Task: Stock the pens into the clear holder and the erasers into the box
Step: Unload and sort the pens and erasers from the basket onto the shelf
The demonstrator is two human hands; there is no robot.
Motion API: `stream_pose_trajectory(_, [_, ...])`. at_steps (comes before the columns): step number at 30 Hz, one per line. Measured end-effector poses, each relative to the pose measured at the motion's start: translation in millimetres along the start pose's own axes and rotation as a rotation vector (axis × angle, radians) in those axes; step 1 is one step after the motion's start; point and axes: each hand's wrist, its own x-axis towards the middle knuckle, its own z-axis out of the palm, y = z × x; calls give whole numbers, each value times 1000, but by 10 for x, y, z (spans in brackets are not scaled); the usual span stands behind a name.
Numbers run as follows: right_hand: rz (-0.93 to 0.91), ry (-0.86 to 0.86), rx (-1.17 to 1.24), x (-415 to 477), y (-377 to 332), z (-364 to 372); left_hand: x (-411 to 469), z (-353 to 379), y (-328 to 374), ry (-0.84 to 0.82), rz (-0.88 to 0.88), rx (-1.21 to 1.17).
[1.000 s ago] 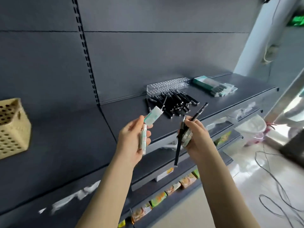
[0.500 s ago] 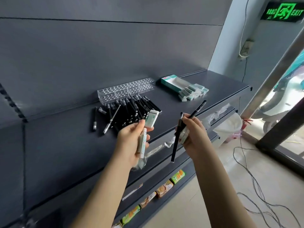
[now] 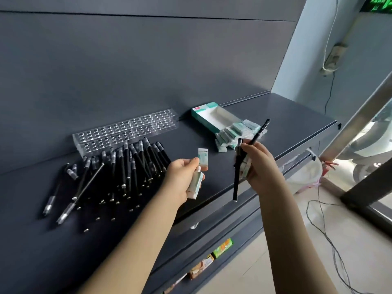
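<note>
Roughly 2 dozen slim black plastic pens w/ silver tips (image 3: pixel 127 172) lie in a loose heap on the left of the dark grey shelf (image 3: pixel 286 115), plus approx. 4 strays further left. They overlap too much for an exact count. I judge them light, stiff and smooth enough to roll, so best pinched mid-barrel and fed tip-down into the holes.

Just behind the heap sits 1 clear plastic holder drilled w/ rows of holes (image 3: pixel 125 132), w/ no pen in it that I can see.

Next, the left hand (image 3: pixel 182 179) has its fingers curled round 2 small white-and-green sleeved erasers (image 3: pixel 195 185). One is pinched upright betw. thumb and forefinger, the other sits lower against the palm. I'd call them light and slightly soft, slick on the paper sleeve, so take them by the long flat faces.

Further right lies 1 open teal-and-white cardboard box (image 3: pixel 203 120), flat on the shelf, and its inside looks empty. It's thin card, prob. slides or dents if shoved.

At its near end is a heap of loose erasers (image 3: pixel 233 134), approx. 10; I can't tell exactly.

Far right, the right hand (image 3: pixel 261 166) is clenched round 2 black pens (image 3: pixel 235 183), crossed, one pointing up-right and one hanging down. At least 1 eraser is tucked in the palm, count unclear.
</note>
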Motion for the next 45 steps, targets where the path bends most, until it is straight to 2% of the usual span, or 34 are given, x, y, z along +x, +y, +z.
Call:
stream_pose_trajectory(8, [37,-352,18,1136,-341,-273,719,591,-22,340,104,178])
stream_pose_trajectory(12, [105,-508,-1,1513,-474,-413,820,829,4,560,131,418])
stream_pose_trajectory(14, [149,-561,-18,1647,-513,-457,808,909,21,608,109,493])
stream_pose_trajectory(19, [237,-664,-36,1834,-562,-451,714,1067,13,652,68,594])
stream_pose_trajectory(22, [250,-736,-52,1882,-599,-439,672,1075,11,678,50,551])
stream_pose_trajectory(26, [250,-757,-67,1920,-664,-409,737,988,109,795,135,431])
stream_pose_trajectory(29, [256,-761,-84,1925,-706,-373,932,917,177,876,255,555])
stream_pose_trajectory(33, [254,-746,-85,1938,-740,-312,1182,908,95,964,327,644])
stream_pose_trajectory(36, [258,-744,-95,1946,-724,-306,1260,956,27,980,416,616])
stream_pose_trajectory(38, [260,-748,-96,1948,-712,-316,1273,982,15,947,403,611])
stream_pose_trajectory(41, [264,-744,-89,1959,-701,-329,1229,968,42,860,337,438])
stream_pose_trajectory(45, [263,-747,-103,1963,-695,-317,1049,844,36,815,392,349])
